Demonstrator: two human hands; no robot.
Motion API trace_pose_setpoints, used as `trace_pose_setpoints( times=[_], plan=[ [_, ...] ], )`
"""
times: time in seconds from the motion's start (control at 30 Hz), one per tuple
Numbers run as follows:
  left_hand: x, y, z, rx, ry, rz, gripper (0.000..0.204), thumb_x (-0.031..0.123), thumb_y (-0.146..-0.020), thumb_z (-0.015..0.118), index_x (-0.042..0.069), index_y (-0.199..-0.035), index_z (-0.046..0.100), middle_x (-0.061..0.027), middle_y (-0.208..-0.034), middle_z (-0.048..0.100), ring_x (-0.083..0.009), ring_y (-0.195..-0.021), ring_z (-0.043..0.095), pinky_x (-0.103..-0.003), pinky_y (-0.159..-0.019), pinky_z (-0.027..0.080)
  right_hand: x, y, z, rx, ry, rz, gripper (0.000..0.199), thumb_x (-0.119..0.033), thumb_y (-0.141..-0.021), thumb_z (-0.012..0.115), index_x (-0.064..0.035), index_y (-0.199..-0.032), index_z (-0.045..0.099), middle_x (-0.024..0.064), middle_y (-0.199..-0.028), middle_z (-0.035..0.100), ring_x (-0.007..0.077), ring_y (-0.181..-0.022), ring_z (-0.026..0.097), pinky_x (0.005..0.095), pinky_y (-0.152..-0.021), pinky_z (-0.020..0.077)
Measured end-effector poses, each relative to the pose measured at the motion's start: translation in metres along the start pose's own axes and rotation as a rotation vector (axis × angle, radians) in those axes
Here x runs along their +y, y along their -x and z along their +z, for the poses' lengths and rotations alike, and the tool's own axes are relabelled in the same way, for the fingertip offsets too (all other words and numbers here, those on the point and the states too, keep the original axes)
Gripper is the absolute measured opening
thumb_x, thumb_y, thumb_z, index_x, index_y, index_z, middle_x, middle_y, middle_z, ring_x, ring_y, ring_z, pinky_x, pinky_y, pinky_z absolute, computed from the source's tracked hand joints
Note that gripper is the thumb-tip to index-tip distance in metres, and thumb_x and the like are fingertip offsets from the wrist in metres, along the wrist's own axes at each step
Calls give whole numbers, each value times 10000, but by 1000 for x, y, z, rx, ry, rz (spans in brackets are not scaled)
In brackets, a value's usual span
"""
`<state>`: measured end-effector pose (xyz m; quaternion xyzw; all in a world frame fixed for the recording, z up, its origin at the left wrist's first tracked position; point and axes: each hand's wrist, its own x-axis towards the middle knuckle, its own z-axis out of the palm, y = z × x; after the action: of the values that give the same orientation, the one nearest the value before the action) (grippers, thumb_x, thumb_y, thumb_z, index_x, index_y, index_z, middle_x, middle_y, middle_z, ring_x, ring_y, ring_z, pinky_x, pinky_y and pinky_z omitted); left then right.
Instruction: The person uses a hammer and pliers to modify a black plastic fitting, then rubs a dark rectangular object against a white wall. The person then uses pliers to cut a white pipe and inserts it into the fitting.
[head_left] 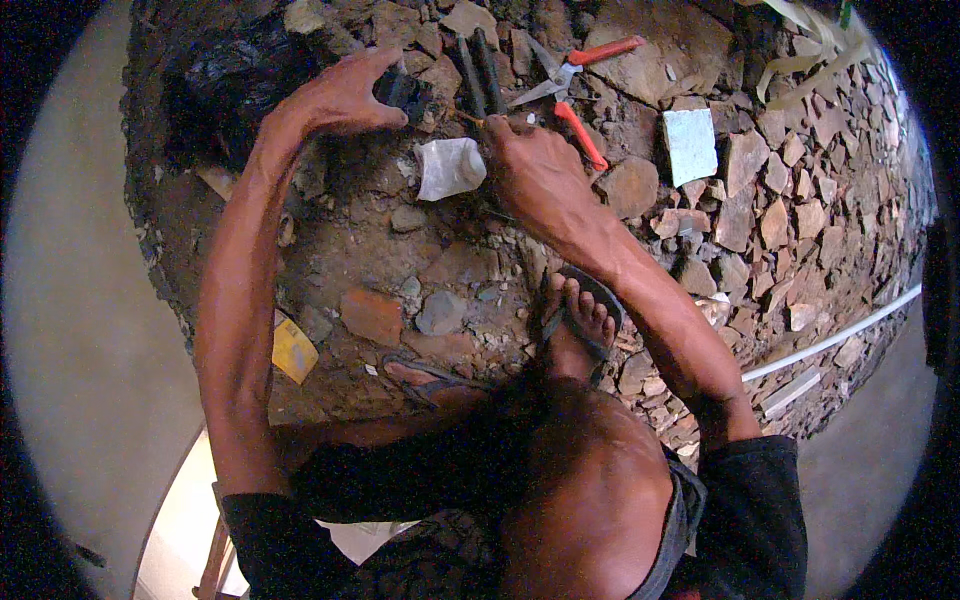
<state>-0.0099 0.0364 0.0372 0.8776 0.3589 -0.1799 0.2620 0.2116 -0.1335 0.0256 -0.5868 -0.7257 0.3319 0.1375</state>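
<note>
knee (590, 500) of the person fills the near edge, sandalled foot (580, 315) just beyond on the stony ground (760, 220). work looks early or mid-way: nothing visibly finished, tools lying out. left hand (345, 95) at far left is curled over a small dark block (405, 92), fingers closed on it. right hand (535, 165) is clenched around a thin orange-tipped tool (468, 118), pointed toward the block. white wrapped lump (450, 167) sits between the hands, untouched. orange-handled pliers (575, 75) lie far right of the hands, dark rods (478, 70) beside them.
</note>
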Motion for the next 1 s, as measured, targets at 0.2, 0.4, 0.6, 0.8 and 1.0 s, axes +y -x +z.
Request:
trace_pose_setpoints(
  times=[0.2, 0.4, 0.6, 0.8, 1.0],
  plan=[
    [3, 1, 25, 96, -32, -11, 785, 351, -669, 766, -8, -1318, 509, -254, -1256, 566, -401, -1189, 540, -444, -1040, 430, -1, -8, 10, 34, -124, -4, 229, -25, -802, 557, 32, -1023, 549, 272, -938, 652, 464, -823, 663, 548, -680, 539],
    [27, 5, 23, 138, -63, -71, 826, 354, -682, 794, -7, -1360, 491, -253, -1357, 534, -388, -1287, 501, -414, -1087, 416, -5, -20, 8, -21, -109, -12, 225, -45, -823, 527, 55, -1023, 557, 260, -944, 663, 461, -809, 666, 539, -671, 546],
    [12, 9, 41, 228, -93, -71, 795, 346, -703, 826, -18, -1337, 515, -242, -1344, 555, -382, -1246, 541, -410, -1065, 443, -6, -24, 4, -65, -125, -23, 223, -55, -827, 530, 54, -1019, 561, 262, -919, 663, 457, -812, 666, 533, -678, 547],
    [4, 6, 48, 238, -95, -48, 818, 363, -698, 835, -24, -1340, 508, -243, -1378, 526, -383, -1279, 508, -419, -1095, 408, -1, -22, 15, 5, -148, -21, 230, -61, -827, 532, 46, -1027, 570, 259, -920, 663, 462, -827, 663, 534, -687, 546],
    [-2, 8, 51, 246, -124, -28, 858, 387, -686, 845, -28, -1350, 493, -250, -1388, 512, -397, -1288, 493, -433, -1099, 400, -4, -20, 7, 6, -130, -107, 217, -54, -831, 533, 54, -1016, 566, 258, -937, 663, 450, -825, 676, 515, -665, 562]
  ],
)
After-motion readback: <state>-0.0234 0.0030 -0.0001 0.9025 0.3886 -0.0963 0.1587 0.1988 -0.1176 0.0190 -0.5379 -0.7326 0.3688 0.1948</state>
